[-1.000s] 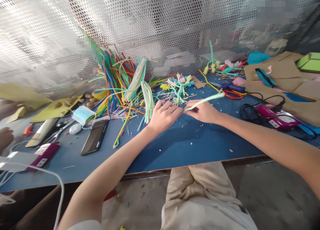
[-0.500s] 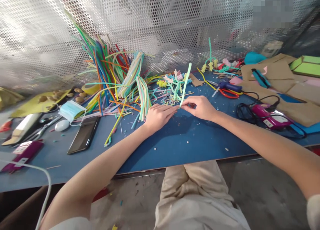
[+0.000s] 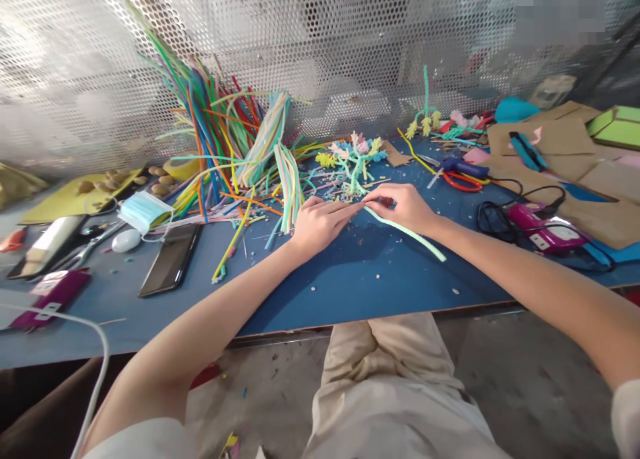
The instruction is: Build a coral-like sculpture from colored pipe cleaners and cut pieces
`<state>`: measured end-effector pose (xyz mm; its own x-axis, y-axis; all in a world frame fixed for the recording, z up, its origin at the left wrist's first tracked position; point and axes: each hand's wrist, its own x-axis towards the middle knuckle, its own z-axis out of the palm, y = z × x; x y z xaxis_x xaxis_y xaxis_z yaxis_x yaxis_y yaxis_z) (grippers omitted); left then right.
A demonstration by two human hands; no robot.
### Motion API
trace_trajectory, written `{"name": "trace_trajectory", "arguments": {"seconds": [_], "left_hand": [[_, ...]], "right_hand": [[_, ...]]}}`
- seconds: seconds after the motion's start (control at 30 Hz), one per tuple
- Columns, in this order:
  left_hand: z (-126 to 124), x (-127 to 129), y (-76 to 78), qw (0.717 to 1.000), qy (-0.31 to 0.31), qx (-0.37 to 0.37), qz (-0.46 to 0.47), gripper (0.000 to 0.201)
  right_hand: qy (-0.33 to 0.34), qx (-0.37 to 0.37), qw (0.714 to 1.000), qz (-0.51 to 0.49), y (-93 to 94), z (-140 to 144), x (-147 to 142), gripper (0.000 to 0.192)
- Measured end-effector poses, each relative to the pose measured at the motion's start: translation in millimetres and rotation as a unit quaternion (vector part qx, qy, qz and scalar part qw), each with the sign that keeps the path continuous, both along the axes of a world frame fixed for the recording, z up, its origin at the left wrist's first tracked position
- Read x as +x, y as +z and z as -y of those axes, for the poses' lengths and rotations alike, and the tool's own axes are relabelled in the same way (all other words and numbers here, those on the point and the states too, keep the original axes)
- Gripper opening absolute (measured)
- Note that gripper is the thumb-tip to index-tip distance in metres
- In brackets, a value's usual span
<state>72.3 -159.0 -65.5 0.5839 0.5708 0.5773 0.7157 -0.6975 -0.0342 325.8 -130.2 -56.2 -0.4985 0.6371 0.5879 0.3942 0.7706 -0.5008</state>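
Between my two hands is a pale green pipe cleaner, its free length slanting down to the right in front of my right wrist. My right hand pinches it near its upper end with thumb and forefinger. My left hand is closed, fingers pressed together, and its fingertips meet the right ones at that same end. The very tip is hidden by the fingers. Just beyond them lies a branching pipe-cleaner piece with a green stem and yellow, pink and blue tufts.
Bundles of coloured pipe cleaners lean at the back left, near a phone and a face mask. Red-handled scissors, a blue glue gun, a magenta box with cables and cardboard lie on the right.
The pipe cleaner's free end has swung from pointing upward to slanting down right. Both hands stay together at nearly the same place.
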Motion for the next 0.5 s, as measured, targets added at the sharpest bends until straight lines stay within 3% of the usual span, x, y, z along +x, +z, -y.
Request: {"name": "trace_trajectory", "arguments": {"seconds": [0.13, 0.37, 0.5], "left_hand": [[0.1, 1.6, -0.7, 1.000, -0.009, 0.013, 0.005, 0.032], [1.3, 2.0, -2.8, 0.996, -0.044, 0.082, 0.014, 0.028], [3.5, 3.1, -1.7, 0.997, -0.036, 0.070, 0.007, 0.026]], "right_hand": [[-0.004, 0.051, 0.999, 0.010, -1.5, -2.9, 2.1, 0.025], [-0.022, 0.229, 0.972, 0.051, 0.9, -3.3, 3.8, 0.018], [-0.030, 0.244, 0.967, 0.074, -0.7, -4.8, 3.2, 0.015]]}}
